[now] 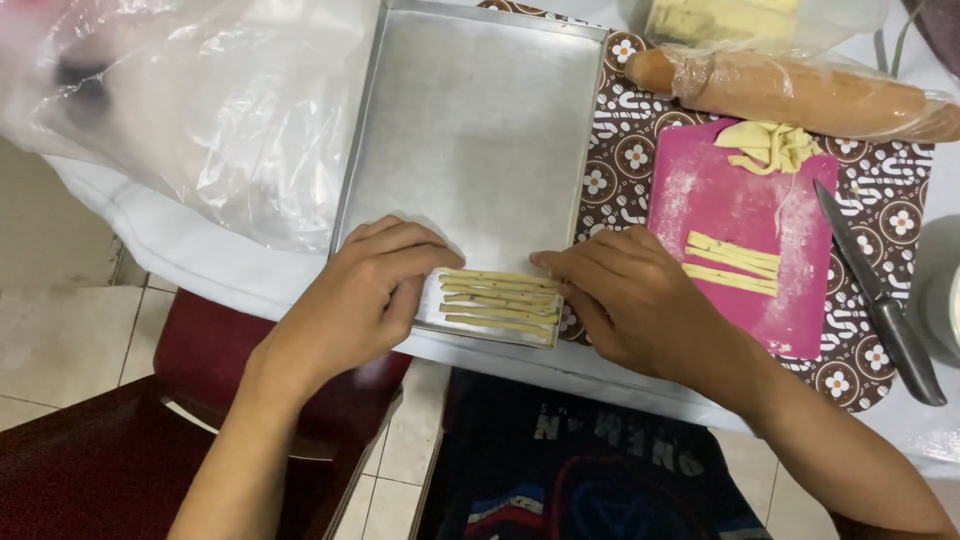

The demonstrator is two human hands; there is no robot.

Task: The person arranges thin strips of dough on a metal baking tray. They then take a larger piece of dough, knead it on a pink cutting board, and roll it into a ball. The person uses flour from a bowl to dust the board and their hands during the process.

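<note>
A rectangular metal baking tray [470, 120] lies on the table, lined with pale paper. Several thin yellow dough strips [498, 300] lie side by side at its near edge. My left hand [370, 290] rests at the strips' left ends, fingertips touching them. My right hand [630, 295] touches their right ends at the tray's near right corner. Neither hand grips anything. To the right, a pink cutting board [740, 200] holds a few more cut strips [732, 262] and a lump of dough scraps [770, 145].
A knife [880, 300] lies right of the board on a brown patterned mat [620, 150]. A plastic-wrapped rolling pin [800, 95] lies behind the board. A crumpled clear plastic bag [200, 100] sits left of the tray. A dark red chair [120, 440] stands below.
</note>
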